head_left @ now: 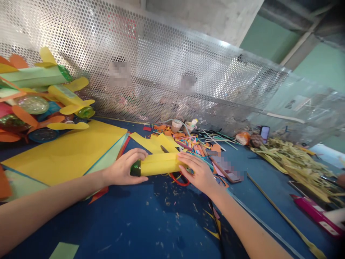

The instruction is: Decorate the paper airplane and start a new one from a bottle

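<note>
Between my two hands lies a green plastic bottle (135, 168) on its side, with a sheet of yellow paper (159, 164) wrapped around most of it. My left hand (125, 168) is closed around the bare green end. My right hand (198, 172) has its fingers curved over the other end, on the yellow paper. That end is hidden under the palm. Just behind the bottle are scissors with red handles (180, 182), partly covered by my right hand. Cut yellow paper pieces (153, 144) lie beyond them.
Yellow and green paper sheets (70, 149) are stacked at left, below a pile of paper-covered bottles (67, 97). Paper scraps (185, 138), cups (176, 125) and a phone (226, 168) lie behind. Dried husks (296, 165) and a stick (280, 212) are at right. A perforated metal screen (161, 64) closes the back.
</note>
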Available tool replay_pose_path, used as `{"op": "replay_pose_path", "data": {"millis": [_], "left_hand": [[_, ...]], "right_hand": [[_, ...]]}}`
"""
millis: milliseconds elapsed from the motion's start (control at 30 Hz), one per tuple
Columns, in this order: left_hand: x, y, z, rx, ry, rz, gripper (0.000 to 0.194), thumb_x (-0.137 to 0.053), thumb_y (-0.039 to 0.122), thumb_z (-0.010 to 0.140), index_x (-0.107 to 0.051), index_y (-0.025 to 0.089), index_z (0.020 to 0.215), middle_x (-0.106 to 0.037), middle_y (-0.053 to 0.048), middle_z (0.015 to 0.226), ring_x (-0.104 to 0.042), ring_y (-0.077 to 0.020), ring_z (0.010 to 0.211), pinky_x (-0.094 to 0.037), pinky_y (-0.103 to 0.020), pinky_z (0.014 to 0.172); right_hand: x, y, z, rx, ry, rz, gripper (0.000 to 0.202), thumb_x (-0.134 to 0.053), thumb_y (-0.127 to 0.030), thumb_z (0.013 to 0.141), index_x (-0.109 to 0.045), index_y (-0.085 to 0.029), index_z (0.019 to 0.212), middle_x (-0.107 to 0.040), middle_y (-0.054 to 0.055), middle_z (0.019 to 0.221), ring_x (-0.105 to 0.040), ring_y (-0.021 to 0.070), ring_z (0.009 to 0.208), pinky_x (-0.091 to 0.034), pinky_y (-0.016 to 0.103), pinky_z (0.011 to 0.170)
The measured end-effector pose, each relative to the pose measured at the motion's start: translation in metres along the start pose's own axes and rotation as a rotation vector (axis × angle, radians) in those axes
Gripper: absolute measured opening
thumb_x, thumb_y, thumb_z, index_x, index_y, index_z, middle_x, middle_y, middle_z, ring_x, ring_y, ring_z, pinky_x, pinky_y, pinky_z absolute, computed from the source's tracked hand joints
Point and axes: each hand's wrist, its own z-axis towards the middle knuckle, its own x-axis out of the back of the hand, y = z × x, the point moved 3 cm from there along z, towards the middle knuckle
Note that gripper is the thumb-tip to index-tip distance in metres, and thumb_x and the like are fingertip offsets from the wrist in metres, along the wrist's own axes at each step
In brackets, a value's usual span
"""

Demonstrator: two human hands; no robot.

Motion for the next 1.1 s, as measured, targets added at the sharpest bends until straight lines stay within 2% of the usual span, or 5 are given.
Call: {"op": "replay_pose_path", "data": {"millis": [233,400,533,867,1100], "left_hand": [[-0.005,-0.016,-0.002,0.374,0.003,-0.209,0.056,-0.071,0.034,0.068,-0.041,0.021,0.113,-0.053,-0.009,0.11,-0.056,-0.0228,0.101,-0.048,-0.042,0.087],[0.008,-0.027,0.001,0.552,0.265,-0.602,0.066,-0.07,0.037,0.069,-0.035,0.024,0.124,-0.055,-0.009,0.113,-0.056,-0.0243,0.101,-0.045,-0.043,0.089],[0.01,-0.028,0.018,0.624,0.458,-1.073,0.067,-0.064,0.047,0.074,-0.034,0.025,0.13,-0.058,-0.009,0.112,-0.058,-0.0243,0.104,-0.038,-0.043,0.097],[-0.017,0.014,0.065,1.07,0.344,-1.413,0.051,-0.064,0.044,0.074,-0.056,0.01,0.112,-0.068,-0.014,0.098,-0.064,-0.0258,0.086,-0.049,-0.038,0.081],[-0.025,0.012,0.057,1.148,0.21,-1.495,0.048,-0.062,0.05,0.073,-0.061,0.011,0.1,-0.069,-0.01,0.079,-0.064,-0.0205,0.065,-0.053,-0.033,0.066]], "right_hand": [[-0.004,0.001,-0.001,-0.063,-0.145,-0.157,0.067,-0.062,-0.035,0.079,-0.031,-0.029,0.139,-0.04,0.006,0.14,-0.036,0.0274,0.128,-0.033,0.05,0.105],[0.0,0.004,0.0,-0.08,-0.042,-0.098,0.059,-0.057,-0.026,0.083,-0.034,-0.031,0.137,-0.043,0.006,0.136,-0.038,0.0256,0.127,-0.03,0.048,0.107],[0.0,0.0,0.002,-0.323,0.071,0.229,0.059,-0.064,-0.033,0.078,-0.042,-0.026,0.132,-0.046,0.009,0.133,-0.044,0.0274,0.122,-0.036,0.046,0.103],[-0.03,-0.048,-0.004,-0.723,-0.096,1.416,0.044,-0.056,-0.049,0.081,-0.053,-0.026,0.118,-0.058,0.007,0.121,-0.056,0.0232,0.109,-0.048,0.043,0.088],[-0.031,-0.064,-0.005,-0.705,-0.231,1.555,0.043,-0.052,-0.044,0.086,-0.049,-0.026,0.124,-0.06,0.007,0.118,-0.058,0.0201,0.108,-0.042,0.042,0.096]]}}
